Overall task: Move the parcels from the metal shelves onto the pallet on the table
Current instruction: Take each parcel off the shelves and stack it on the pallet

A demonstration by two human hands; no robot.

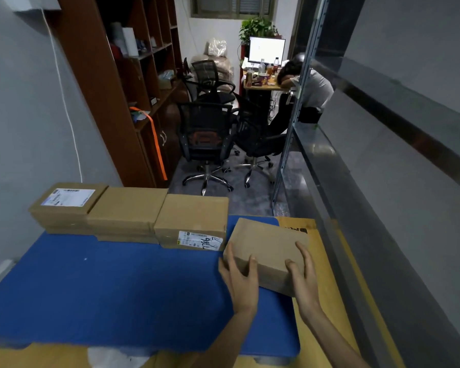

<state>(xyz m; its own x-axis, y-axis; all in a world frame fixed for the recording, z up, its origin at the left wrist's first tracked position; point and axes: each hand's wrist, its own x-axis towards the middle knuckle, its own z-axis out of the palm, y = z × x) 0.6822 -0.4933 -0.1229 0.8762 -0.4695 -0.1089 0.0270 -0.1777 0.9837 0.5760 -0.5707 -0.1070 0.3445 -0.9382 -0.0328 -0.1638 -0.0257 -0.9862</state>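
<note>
Right now both hands are on one plain cardboard parcel [268, 251] at the blue pallet's [104, 293] far right corner, w/ its right end over the yellow desk [327, 296]. Left hand [241, 281] clasps the near-left corner; right hand [303, 274] clasps the near-right end, fingers on top. Three more parcels line the far edge: labelled box [67, 205] at left, plain box [126, 211] mid, box w/ handwriting [193, 221] just beside the held one.

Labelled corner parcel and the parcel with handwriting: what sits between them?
In the head view, one plain brown parcel stands between the labelled corner parcel and the handwritten parcel, closing the row along the blue pallet.
</note>
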